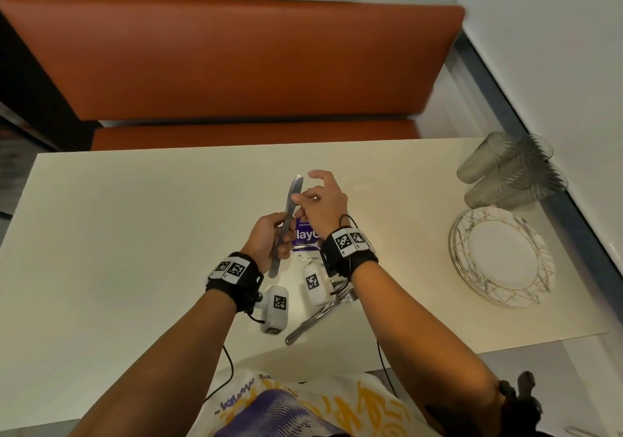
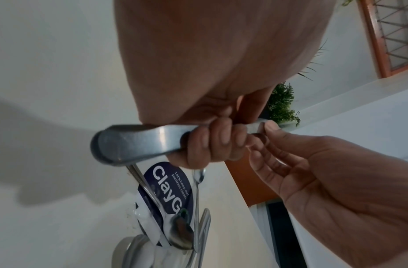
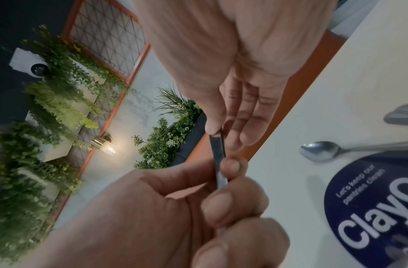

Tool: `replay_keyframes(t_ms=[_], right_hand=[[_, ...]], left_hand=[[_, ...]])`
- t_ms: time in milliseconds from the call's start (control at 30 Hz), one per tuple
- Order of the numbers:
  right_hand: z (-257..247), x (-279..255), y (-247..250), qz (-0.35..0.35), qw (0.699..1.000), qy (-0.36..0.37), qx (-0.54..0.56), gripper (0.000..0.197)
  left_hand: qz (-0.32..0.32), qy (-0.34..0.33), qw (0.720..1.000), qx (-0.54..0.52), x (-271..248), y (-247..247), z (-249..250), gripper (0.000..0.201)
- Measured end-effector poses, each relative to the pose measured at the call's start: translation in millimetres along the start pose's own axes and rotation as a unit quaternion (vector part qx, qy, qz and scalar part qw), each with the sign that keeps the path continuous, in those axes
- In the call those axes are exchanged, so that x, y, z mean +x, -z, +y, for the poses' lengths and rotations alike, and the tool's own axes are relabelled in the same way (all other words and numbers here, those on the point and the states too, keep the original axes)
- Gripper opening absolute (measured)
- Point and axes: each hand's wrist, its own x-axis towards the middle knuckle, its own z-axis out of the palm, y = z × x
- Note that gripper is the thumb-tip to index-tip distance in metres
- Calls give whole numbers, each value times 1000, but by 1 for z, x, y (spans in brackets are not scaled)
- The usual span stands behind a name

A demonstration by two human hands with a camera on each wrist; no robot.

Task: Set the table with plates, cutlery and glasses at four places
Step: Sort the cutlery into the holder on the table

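Observation:
A steel table knife (image 1: pixel 289 214) is held above the cream table (image 1: pixel 135 234), with its serrated blade pointing away from me. My left hand (image 1: pixel 281 234) grips its handle (image 2: pixel 134 143) with the fingers (image 2: pixel 212 143) curled round it. My right hand (image 1: pixel 298 200) pinches the blade (image 3: pixel 218 150) between thumb and forefinger, and its other fingers are spread. More cutlery (image 1: pixel 313 318) lies on the table under my right wrist, and one spoon (image 3: pixel 320 151) lies beside a round purple sticker (image 3: pixel 370 208). A stack of plates (image 1: pixel 502 258) sits at the right, with several glasses (image 1: pixel 509 173) behind it.
An orange bench seat (image 1: pixel 236 59) runs along the table's far side. A white wall (image 1: pixel 556 65) stands close on the right, beyond the glasses. The left half of the table shows bare cream surface. Cables hang from both wrist cameras at the near edge.

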Motion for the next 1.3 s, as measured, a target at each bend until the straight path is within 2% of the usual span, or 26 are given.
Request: replay_keyframes(t_ms=[100,333,433,567,633,700,800,867,933,1000,1100,1167,1300], right_hand=[[-1,5,5,-33,998,33,-36,46],[-2,19,16,-86,991,54,-82,33],[-5,28,20,-103,991,37,-82,15],[-2,39,21,-91,995,0,-47,9],[2,44,20,-60,998,-13,-26,9],[7,50,19,-27,999,-27,-11,9],[16,58,16,-15,998,-57,32,11],[28,65,13,-23,996,-79,36,15],[39,67,12,-22,996,-84,-26,22],[52,75,10,-42,981,-76,-172,32],[69,74,7,-122,917,-73,-372,49],[79,73,4,-152,889,-85,-423,52],[87,71,10,-148,885,-130,-421,32]], left_hand=[[-3,-1,1000,8,1,1,0,31],[-11,10,999,44,5,4,2,31],[-10,11,998,58,10,6,2,33],[21,-44,993,112,17,5,3,38],[68,-104,962,244,21,10,2,26],[116,-171,901,381,27,20,-3,14],[143,-262,841,450,35,31,-5,15],[148,-279,821,475,44,38,-1,19],[158,-273,814,488,49,44,0,20],[167,-262,813,492,59,54,4,19],[168,-248,813,500,63,60,11,18],[170,-237,812,505,70,62,16,20],[159,-220,810,520,83,59,24,21]])
